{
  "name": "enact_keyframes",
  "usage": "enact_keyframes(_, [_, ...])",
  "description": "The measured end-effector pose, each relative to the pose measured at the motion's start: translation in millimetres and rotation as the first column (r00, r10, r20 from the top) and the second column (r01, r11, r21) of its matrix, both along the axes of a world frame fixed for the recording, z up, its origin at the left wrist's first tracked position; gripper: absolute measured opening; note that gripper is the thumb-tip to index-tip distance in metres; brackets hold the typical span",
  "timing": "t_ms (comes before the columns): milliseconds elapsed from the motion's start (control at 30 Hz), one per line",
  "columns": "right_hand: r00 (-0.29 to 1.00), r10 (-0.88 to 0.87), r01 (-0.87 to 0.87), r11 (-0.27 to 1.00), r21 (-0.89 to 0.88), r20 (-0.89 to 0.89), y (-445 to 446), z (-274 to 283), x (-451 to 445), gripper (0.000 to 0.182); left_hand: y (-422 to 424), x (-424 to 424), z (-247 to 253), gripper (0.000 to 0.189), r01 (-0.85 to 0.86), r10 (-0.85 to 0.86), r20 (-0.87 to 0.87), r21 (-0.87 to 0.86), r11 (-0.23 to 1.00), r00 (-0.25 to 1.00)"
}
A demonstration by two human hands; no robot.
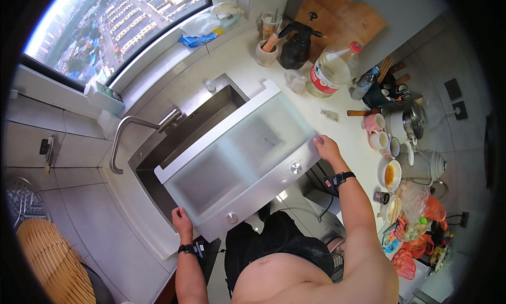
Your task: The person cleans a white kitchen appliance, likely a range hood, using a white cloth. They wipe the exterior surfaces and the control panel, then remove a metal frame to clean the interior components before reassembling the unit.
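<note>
A large translucent glass panel (247, 146) lies tilted over the sink, probably an appliance part. A silver metal strip with two round knobs runs along its near edge, and a white bar along its far edge. My left hand (182, 221) grips its near left corner. At the near right corner, my right hand (327, 147) holds the end by the silver strip. Beneath the panel, much of the stainless steel sink (197, 126) is hidden. A curved faucet (134, 124) stands beyond the panel's left end.
At the back are a black spray bottle (296, 45), a large oil bottle (330, 73) and a stone mortar (267, 54). Mugs (374, 123), bowls (391, 175), a kettle (423, 165) and plastic bags (415, 244) crowd the right counter. A bamboo mat (51, 260) is at lower left.
</note>
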State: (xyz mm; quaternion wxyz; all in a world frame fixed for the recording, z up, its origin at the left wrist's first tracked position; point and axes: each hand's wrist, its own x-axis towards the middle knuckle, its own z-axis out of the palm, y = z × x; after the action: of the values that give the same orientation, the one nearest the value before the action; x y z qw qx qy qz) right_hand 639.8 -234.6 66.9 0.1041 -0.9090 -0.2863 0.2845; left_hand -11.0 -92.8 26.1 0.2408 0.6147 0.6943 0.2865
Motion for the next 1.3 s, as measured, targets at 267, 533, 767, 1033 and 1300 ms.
enact_keyframes(267, [0.998, 0.018, -0.022, 0.998, 0.065, 0.062, 17, 2, 1, 0.063, 24, 1, -1, 0.052, 0.02, 0.038, 0.168, -0.333, 0.943, 0.985])
enact_keyframes(533, [0.982, 0.177, -0.187, 0.933, 0.306, 0.06, -13, 107, 40, 0.053, 19, -23, 47, 0.046, 0.197, -0.029, 0.418, -0.366, 0.91, 0.908])
enact_keyframes(767, [0.982, 0.078, -0.016, 0.944, 0.328, -0.175, -55, 215, 73, 0.041, -2, -2, 176, 0.041, 0.363, 0.137, 0.7, -0.516, 0.776, 0.701])
enact_keyframes(1033, [0.934, -0.023, 0.153, 0.927, 0.342, -0.356, -86, 262, 86, 0.034, -13, 34, 195, 0.039, 0.389, 0.124, 0.875, -0.33, 0.86, 0.468])
enact_keyframes(1300, [0.9, -0.088, 0.254, 0.902, 0.35, -0.426, -104, 279, 74, 0.032, 1, 12, 160, 0.044, 0.371, 0.457, 0.767, -0.626, 0.686, 0.45])
